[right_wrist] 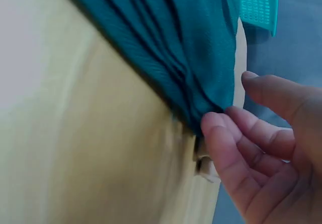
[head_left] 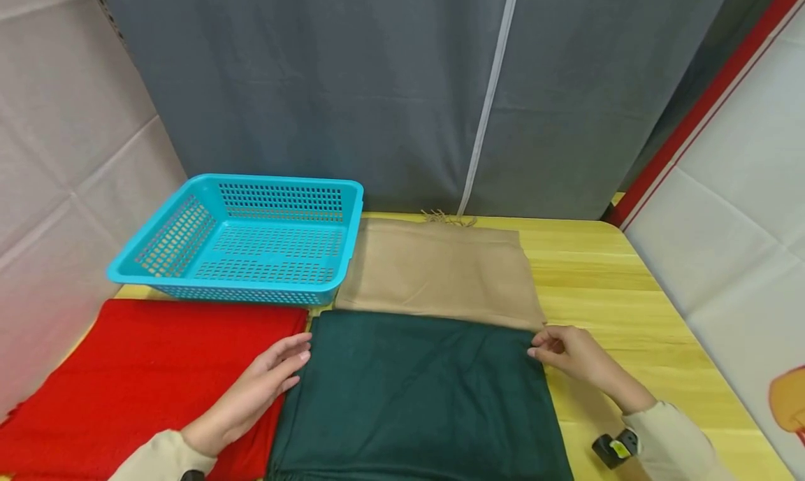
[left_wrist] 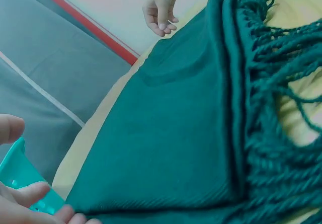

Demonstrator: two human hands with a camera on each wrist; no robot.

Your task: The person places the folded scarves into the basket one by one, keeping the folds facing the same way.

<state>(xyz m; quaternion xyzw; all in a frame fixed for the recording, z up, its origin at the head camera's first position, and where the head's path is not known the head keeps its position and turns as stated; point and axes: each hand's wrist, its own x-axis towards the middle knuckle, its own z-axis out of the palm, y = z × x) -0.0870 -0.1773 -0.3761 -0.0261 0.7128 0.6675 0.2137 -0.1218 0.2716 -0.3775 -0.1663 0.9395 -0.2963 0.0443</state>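
Green cloth (head_left: 409, 397): folded flat on the table (head_left: 591, 271), right there between left hand (head_left: 260, 386) and right hand (head_left: 575, 355). Runs longest from left to right, dipping slightly at the far edge towards the right. Nearly lost at the near edge, cut off by the bottom of the head view; over to the left wrist, and there, stacked folds and twisted fringe (left_wrist: 274, 168), pointing towards the person, partly out of frame.

At the left edge: left fingers loose and released, with nothing in their grasp; actual contact hard to make out. Across at the far right corner: right fingers bent, up against the fabric and hiding the very tip; pinching or merely touching, cannot tell. Just beyond, tan cloth (head_left: 446, 268), meeting the green; overlap unclear. To the left, red cloth (head_left: 182, 355), partly hidden under the left forearm. Behind that, blue basket (head_left: 239, 293).
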